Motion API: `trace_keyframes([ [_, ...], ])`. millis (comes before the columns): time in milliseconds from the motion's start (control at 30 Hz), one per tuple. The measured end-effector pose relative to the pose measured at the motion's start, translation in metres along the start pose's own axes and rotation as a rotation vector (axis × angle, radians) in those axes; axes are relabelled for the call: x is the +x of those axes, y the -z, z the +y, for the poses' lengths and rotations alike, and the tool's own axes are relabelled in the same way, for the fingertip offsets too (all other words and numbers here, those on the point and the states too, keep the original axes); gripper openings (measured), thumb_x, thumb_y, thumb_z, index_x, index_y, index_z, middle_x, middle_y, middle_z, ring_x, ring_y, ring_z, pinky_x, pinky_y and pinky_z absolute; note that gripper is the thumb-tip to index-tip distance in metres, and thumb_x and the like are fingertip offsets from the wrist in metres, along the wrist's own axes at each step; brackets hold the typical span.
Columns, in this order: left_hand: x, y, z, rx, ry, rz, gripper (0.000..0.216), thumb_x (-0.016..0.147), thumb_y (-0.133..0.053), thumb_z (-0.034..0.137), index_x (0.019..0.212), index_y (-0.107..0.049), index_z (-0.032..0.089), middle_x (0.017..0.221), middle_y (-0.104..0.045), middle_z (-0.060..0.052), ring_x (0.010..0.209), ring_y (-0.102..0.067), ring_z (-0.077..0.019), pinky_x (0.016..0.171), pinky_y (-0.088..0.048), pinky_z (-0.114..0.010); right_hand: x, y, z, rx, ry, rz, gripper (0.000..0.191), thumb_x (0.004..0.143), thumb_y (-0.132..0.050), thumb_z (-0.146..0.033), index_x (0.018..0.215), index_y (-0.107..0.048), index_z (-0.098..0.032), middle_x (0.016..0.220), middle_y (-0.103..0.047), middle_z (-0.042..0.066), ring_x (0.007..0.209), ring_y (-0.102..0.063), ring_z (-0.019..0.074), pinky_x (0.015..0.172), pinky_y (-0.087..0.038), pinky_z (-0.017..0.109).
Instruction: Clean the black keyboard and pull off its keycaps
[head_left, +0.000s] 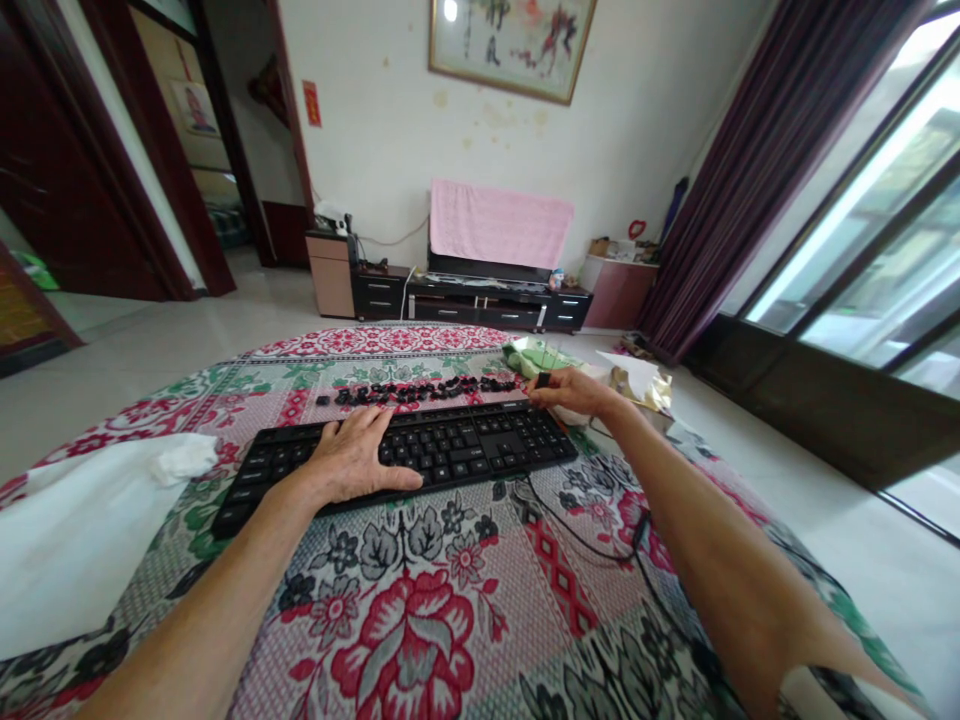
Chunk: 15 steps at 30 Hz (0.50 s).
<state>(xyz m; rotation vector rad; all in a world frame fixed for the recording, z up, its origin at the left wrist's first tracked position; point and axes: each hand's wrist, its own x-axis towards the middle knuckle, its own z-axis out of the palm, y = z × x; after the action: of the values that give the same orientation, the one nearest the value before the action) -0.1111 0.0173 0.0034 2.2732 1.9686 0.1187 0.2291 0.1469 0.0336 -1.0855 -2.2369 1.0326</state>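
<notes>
A black keyboard (465, 445) lies across a table covered with a flowered cloth (420, 610). My left hand (358, 458) rests flat on the keyboard's left half, fingers stretched out. My right hand (571, 390) is past the keyboard's far right corner, pinching a small black keycap (542, 380) between thumb and fingers. A row of several loose black keycaps (420, 391) lies on the cloth just behind the keyboard. The keyboard's cable (577, 530) trails over the cloth on the right.
White tissue paper (82, 520) covers the table's left side. A green packet (536, 355) and crumpled wrappers (637, 385) sit at the far right edge. Beyond stand a low TV cabinet (480, 300) with a pink cloth, a doorway left, curtains and glass doors right.
</notes>
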Motion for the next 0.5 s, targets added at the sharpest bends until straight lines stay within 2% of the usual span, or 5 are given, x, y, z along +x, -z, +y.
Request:
trace_keyframes([
  [233,0.001,-0.001,-0.002,0.007,-0.004,0.009,0.114,0.057,-0.043,0.082,0.144,-0.018,0.013,0.149,-0.023,-0.016,0.135,-0.019,-0.0362,0.106,-0.02,-0.05,0.001,0.009,-0.012,0.074,0.024,0.065,0.015,0.071,-0.063,-0.034,0.074,-0.065,-0.02,0.068,-0.063,0.0,0.059,-0.054,0.011,0.057,-0.045,0.025],
  [367,0.001,-0.002,-0.002,0.021,-0.001,0.013,0.114,0.058,-0.044,0.081,0.145,-0.018,0.012,0.149,-0.024,-0.016,0.135,-0.019,-0.0363,0.106,-0.021,-0.049,0.006,0.005,-0.015,0.05,0.026,0.058,0.015,0.071,-0.062,-0.035,0.073,-0.064,-0.02,0.066,-0.063,-0.001,0.059,-0.054,0.0115,0.06,-0.045,0.026],
  [500,0.001,-0.003,-0.002,0.011,-0.013,0.021,0.114,0.058,-0.044,0.08,0.144,-0.019,0.011,0.149,-0.024,-0.016,0.135,-0.019,-0.0369,0.105,-0.02,-0.051,0.009,-0.006,-0.008,-0.025,0.08,0.233,0.019,0.075,-0.054,-0.036,0.073,-0.061,-0.019,0.071,-0.063,0.001,0.067,-0.056,0.0132,0.066,-0.045,0.027],
])
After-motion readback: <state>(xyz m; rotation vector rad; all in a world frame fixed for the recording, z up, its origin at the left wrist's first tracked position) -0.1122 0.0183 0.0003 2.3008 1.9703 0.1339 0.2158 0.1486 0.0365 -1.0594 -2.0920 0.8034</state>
